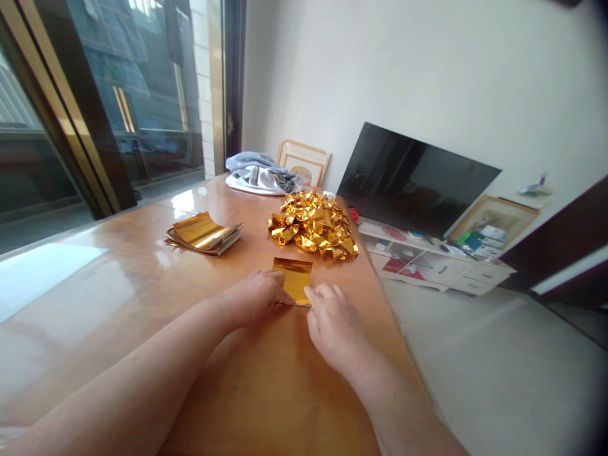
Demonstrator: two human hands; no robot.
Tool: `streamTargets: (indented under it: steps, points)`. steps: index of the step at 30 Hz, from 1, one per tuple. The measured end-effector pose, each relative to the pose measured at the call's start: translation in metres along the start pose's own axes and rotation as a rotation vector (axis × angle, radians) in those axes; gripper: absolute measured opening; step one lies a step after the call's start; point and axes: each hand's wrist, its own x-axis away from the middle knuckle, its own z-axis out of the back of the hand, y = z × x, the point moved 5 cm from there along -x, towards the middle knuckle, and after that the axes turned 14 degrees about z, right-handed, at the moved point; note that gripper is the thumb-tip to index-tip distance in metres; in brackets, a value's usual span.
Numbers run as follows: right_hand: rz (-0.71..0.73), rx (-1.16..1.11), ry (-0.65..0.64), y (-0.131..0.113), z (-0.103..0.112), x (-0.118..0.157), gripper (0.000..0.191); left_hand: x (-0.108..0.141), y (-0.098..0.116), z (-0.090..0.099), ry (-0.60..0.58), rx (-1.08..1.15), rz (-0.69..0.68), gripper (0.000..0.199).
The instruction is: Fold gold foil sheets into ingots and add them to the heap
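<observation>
A square gold foil sheet lies on the wooden table, with its near edge folded or curled under my fingers. My left hand pinches that sheet at its left lower edge. My right hand holds the lower right corner with its fingertips. Beyond the hands is a heap of crumpled, folded gold foil pieces. To the left lies a stack of flat gold foil sheets, nearer my left hand than my right.
A grey cloth bundle and a leaning picture frame stand past the far table end. To the right, beyond the table edge, are a dark television screen and a cluttered white low cabinet. A tiled floor lies below.
</observation>
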Motion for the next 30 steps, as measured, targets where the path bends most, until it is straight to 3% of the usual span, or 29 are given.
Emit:
streamTargets:
  steps: [7,17,30]
  points:
    - [0.099,0.018,-0.100,-0.018,-0.020,-0.003,0.031,0.002,-0.003,-0.001,0.021,-0.093,-0.011,0.034]
    - [0.052,0.123,-0.125,-0.037,-0.011,-0.006,0.042,-0.002,-0.031,-0.002,0.013,0.009,0.101,0.023]
    - [0.100,0.156,-0.209,-0.045,-0.005,-0.013,0.055,-0.003,-0.047,0.006,-0.141,0.068,0.310,0.031]
